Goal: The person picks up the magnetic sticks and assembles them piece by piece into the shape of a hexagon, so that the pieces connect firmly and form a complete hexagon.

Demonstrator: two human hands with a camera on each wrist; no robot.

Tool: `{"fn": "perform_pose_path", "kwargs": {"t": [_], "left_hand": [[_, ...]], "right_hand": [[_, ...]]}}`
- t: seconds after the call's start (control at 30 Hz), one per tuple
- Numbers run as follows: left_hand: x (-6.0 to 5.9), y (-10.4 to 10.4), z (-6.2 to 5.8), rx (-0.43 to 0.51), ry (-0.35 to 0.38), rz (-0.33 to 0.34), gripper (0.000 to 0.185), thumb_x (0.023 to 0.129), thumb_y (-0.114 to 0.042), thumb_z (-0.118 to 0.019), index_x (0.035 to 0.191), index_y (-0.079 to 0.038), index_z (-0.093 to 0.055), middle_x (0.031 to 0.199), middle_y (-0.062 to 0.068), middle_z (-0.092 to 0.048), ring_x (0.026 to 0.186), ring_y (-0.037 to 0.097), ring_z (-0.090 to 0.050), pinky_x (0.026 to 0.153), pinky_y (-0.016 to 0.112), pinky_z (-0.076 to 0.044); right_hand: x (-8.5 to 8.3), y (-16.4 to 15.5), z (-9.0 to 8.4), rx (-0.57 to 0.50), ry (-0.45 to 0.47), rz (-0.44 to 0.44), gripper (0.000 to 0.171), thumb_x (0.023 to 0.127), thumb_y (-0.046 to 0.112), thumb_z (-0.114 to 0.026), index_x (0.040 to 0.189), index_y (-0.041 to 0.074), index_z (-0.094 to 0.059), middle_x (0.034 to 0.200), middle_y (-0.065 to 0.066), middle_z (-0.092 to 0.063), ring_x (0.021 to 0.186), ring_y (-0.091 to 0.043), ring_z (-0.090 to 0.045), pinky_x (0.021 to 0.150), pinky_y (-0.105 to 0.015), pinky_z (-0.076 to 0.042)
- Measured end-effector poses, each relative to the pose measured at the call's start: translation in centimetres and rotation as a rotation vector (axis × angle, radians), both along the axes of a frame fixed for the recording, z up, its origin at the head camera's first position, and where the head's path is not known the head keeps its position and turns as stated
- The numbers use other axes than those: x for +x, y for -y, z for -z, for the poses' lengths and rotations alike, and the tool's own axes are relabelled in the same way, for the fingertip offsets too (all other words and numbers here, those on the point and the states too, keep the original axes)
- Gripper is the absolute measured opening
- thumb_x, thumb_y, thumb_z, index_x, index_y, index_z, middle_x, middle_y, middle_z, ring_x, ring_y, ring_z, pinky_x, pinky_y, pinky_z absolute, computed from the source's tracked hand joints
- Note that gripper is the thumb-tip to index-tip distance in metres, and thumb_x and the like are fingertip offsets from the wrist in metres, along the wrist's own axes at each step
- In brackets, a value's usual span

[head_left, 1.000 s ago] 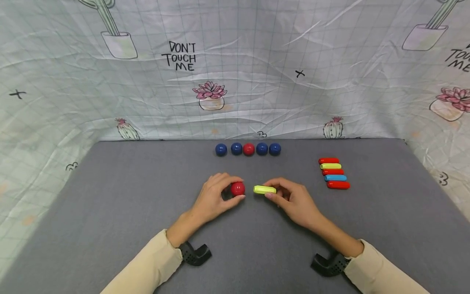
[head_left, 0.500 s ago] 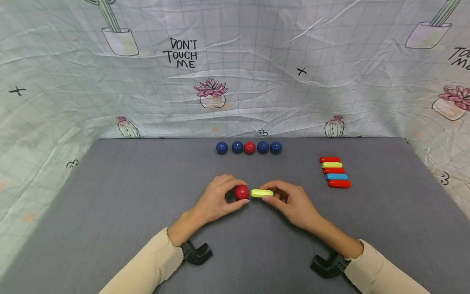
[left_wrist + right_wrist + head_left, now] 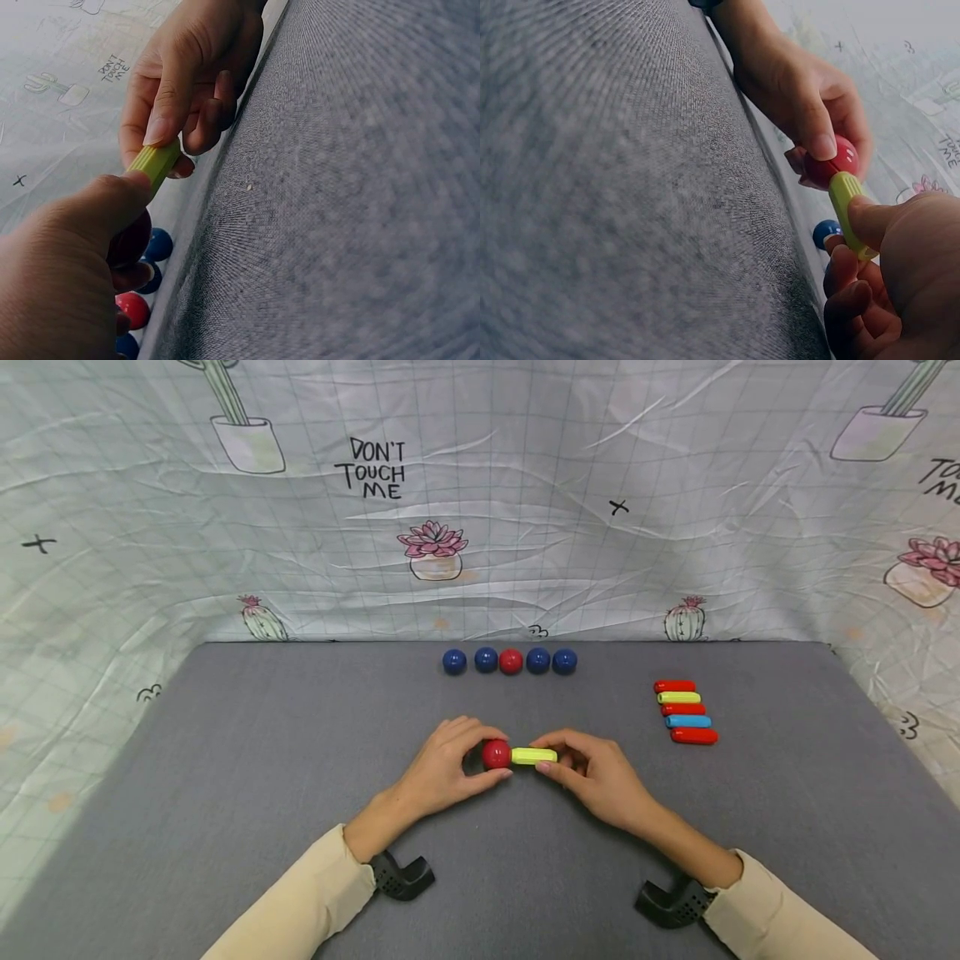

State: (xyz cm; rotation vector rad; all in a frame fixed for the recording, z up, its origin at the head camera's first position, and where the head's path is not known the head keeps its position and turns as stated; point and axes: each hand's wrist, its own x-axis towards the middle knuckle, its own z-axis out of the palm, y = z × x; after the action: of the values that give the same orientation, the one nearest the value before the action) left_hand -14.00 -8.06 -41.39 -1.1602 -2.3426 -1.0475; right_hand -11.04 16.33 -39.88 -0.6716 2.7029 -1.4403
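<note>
Fingers of my left hand point(image 3: 442, 764) pinch the glossy red ball point(image 3: 496, 754); my right hand point(image 3: 596, 772) grips the ribbed yellow-green plastic stick point(image 3: 534, 756), its end touching that ball.

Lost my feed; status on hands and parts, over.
Left hand grips red ball. Right hand pinches yellow stick, its tip against the ball. Nothing between them.

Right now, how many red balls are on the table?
2. One red ball is pinched in the left hand, touching the yellow-green stick. The other red ball sits mid-row among four blue balls at the back.
</note>
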Motion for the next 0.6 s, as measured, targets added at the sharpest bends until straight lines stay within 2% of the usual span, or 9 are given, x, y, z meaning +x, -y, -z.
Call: {"fn": "perform_pose_path", "kwargs": {"t": [0.3,0.6], "left_hand": [[0.26,-0.08,-0.15,-0.028,0.027,-0.027,0.033,0.082,-0.029,-0.076,0.106,-0.01,-0.064,0.098,-0.005,-0.062,0.088,0.008,-0.053,0.076,0.032,-0.04],[0.57,-0.4,-0.07,-0.014,0.03,-0.02,0.032,0.081,-0.024,-0.076,0.107,-0.009,-0.062,0.098,-0.004,-0.062,0.086,0.008,-0.054,0.072,0.029,-0.04]], "right_hand": [[0.12,0.12,-0.05,-0.012,-0.075,0.032,0.023,0.087,0.019,-0.071,0.11,0.022,-0.067,0.077,0.007,-0.056,0.054,-0.01,-0.044,0.047,-0.024,-0.037],[0.5,0.54,0.14,-0.054,-0.043,0.078,0.02,0.089,0.021,-0.069,0.108,0.022,-0.067,0.072,0.004,-0.055,0.05,-0.01,-0.042,0.044,-0.023,-0.034]]}}
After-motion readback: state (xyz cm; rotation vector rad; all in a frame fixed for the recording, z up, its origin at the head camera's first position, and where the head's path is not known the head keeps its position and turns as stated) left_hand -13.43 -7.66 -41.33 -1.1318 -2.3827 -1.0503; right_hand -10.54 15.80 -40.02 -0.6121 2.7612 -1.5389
